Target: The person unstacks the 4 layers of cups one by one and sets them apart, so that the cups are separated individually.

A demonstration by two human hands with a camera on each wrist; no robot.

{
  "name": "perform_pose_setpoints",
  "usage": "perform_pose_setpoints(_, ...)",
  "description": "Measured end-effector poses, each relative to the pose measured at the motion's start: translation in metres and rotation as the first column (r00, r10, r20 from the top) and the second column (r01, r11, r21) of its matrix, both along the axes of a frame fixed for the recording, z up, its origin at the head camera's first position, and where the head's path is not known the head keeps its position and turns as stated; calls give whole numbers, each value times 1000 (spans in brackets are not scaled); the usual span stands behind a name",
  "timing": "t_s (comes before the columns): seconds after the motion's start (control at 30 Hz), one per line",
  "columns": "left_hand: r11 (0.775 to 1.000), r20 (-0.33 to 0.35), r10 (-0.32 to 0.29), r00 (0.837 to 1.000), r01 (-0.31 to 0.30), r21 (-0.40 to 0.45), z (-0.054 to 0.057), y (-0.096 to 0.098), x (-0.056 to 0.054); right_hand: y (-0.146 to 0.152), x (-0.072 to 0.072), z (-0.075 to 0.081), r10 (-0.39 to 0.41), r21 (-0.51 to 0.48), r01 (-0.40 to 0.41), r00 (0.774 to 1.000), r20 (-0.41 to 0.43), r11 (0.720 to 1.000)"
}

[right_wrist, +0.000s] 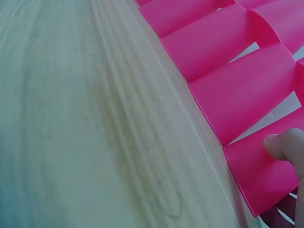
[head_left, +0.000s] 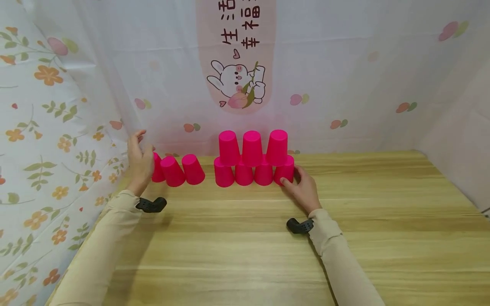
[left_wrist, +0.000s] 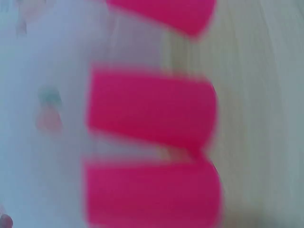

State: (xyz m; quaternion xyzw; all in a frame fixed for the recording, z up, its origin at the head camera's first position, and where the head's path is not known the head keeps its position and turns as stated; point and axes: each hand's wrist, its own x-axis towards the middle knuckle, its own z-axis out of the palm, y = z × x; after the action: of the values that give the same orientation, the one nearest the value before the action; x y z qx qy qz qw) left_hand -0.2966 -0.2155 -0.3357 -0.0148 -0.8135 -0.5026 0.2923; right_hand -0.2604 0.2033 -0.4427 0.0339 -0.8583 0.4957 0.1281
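On the left, the left hand (head_left: 141, 163) is up with its fingers loose, pinching nothing! Right beside it, on the inner side, is the nearest cup (head_left: 158, 170), partly tucked behind the palm, so whether skin meets plastic there I can't tell. Then a middle cup (head_left: 173, 172), then a far cup (head_left: 193, 170), strung out to the right. All three stand mouth down, long axes upright, and the left hand is clearly the nearer one to them. Here's the relation that counts: those three lie between the left fingers and the stack, with a gap after the far cup. The left wrist view is a blur of pink, no help on contact.

Over to the right hand (head_left: 302, 189), and that one has a grip! Its thumb (right_wrist: 286, 146) is on the front of the end cup (head_left: 285, 170), other fingers round the outer side. That cup is upright too, closing off the bottom row (head_left: 244, 175), four cups long and reaching away leftward from the fingers. Above sits the top row (head_left: 252, 149), three cups, each straddling two below. Under everything, the wooden worktop (head_left: 229, 250); behind, a printed cloth (head_left: 344, 76).
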Motion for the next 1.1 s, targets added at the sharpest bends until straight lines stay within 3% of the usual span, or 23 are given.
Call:
perform_pose_setpoints(0.13,985,-54,-174,983,174,-22,21,38,0,1,0,2,2,6,-2,1000,-1,1000)
perform_pose_setpoints(0.2,958,-28,-285,958,284,-22,34,60,8,2,0,2,4,5,-4,1000,-2,1000)
perform_pose_setpoints(0.27,927,21,-373,927,374,-33,39,77,8,2,-1,2,4,5,-4,1000,-6,1000)
perform_pose_setpoints(0.37,885,115,-452,884,461,-61,40,97,8,2,-3,1,1,16,-1,1000,-14,1000)
perform_pose_setpoints(0.43,869,165,-472,866,488,-77,32,104,-1,2,-3,1,-1,18,1,1000,-13,1000)
perform_pose_setpoints(0.63,825,243,-529,813,560,-77,22,120,-8,2,-2,0,-3,9,3,1000,-10,1000)
perform_pose_setpoints(0.73,815,261,-542,799,575,-71,19,122,-8,2,-1,0,2,9,-2,1000,-9,1000)
perform_pose_setpoints(0.87,814,257,-547,797,578,-57,18,124,-7,2,0,0,1,3,-1,1000,-11,1000)
perform_pose_setpoints(1.1,838,215,-527,822,544,-26,20,117,-4,0,-1,0,10,3,-10,1000,-18,1000)
